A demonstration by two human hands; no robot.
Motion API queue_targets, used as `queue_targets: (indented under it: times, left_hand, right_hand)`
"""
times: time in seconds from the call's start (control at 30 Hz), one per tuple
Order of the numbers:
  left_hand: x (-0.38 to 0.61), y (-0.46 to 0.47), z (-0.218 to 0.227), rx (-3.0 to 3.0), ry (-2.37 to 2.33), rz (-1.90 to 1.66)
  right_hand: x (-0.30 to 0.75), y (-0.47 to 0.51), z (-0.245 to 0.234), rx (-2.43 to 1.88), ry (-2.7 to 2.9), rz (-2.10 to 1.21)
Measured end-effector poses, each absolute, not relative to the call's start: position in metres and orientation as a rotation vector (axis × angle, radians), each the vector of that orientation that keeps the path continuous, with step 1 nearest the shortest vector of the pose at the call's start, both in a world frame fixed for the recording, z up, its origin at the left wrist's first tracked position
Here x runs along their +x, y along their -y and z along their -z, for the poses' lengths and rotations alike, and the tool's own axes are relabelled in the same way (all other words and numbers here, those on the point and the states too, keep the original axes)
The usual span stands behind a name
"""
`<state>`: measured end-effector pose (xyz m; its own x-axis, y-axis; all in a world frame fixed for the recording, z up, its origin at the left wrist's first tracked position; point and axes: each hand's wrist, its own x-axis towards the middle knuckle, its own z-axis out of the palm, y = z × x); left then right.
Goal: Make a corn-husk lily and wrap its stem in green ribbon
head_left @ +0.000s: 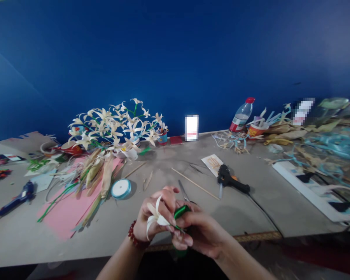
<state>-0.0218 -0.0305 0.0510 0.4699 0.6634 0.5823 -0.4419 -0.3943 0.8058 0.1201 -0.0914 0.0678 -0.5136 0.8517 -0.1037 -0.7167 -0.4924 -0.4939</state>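
My left hand point(151, 217), with a red bead bracelet on its wrist, is closed around a small cream paper flower point(156, 218) at the near edge of the grey table point(251, 210). My right hand point(196, 229) is closed too, pinching a roll of green tape point(181, 212) against the flower's stem. Both hands touch each other just above the table's front edge. A pair of scissors point(183, 190) lies just behind them.
A bunch of finished cream flowers point(116, 126) stands at the back left over a pink sheet point(67, 210). Nearby lie a white ribbon spool point(121, 188), a black glue gun point(231, 179), a blue glue gun point(16, 199), a wooden stick point(194, 182), a plastic bottle point(241, 115) and a white power strip point(312, 190).
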Motion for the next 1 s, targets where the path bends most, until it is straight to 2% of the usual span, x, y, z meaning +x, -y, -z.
queue_targets:
  times: [0.23, 0.4, 0.5, 0.63, 0.83, 0.9, 1.0]
  left_hand:
    - [-0.022, 0.031, -0.056, 1.578, -0.142, -1.210]
    - [-0.023, 0.034, -0.053, 1.570, -0.193, -1.207]
    - [-0.020, 0.037, -0.053, 1.430, -0.304, -1.258]
    - [-0.015, 0.039, -0.055, 1.165, -0.448, -1.302]
    - [-0.009, 0.040, -0.056, 0.909, -0.626, -1.306]
    - [-0.006, 0.040, -0.057, 0.859, -0.665, -1.298]
    - [-0.004, 0.043, -0.059, 0.823, -0.714, -1.272]
  right_hand:
    - [0.119, 0.092, -0.058, -0.263, 0.397, -2.371]
    - [0.114, 0.093, -0.050, -0.202, 0.346, -2.401]
    - [0.114, 0.094, -0.045, -0.319, 0.272, -2.334]
    - [0.122, 0.097, -0.036, -0.687, 0.301, -1.885]
    - [0.144, 0.106, -0.033, -1.163, 1.100, -0.597]
    - [0.147, 0.107, -0.037, -1.159, 1.270, -0.438]
    - [0.146, 0.105, -0.041, -1.147, 1.348, -0.565]
